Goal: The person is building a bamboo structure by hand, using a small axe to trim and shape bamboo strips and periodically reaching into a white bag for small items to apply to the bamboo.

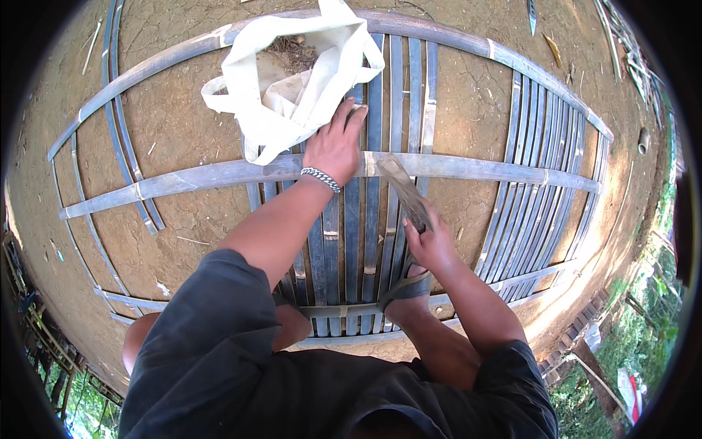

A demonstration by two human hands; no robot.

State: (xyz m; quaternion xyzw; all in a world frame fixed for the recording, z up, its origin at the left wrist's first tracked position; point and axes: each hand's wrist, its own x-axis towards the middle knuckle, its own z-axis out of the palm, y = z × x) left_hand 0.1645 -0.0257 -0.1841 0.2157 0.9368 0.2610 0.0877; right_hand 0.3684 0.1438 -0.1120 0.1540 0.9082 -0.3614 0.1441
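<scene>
My right hand (429,240) is closed around one end of a brown piece of wood (401,184), whose far end lies over the middle bamboo crosspiece (468,167). My left hand (338,143), a chain bracelet at its wrist, reaches forward with its fingers stretched out beside a white cloth bag (338,67). The fingertips rest by the bag's lower right edge and the dark bamboo slats (375,88); whether they press on a slat or on the cloth I cannot tell. Brown, stringy bits show in the bag's mouth.
Long slats run under the crosspieces, with a denser group (537,124) at right and a loose pair (117,121) at left. A curved bamboo pole (417,28) forms the far side. A blade-like thing (532,16) lies on the soil at top right. My sandalled foot (406,293) is on the frame.
</scene>
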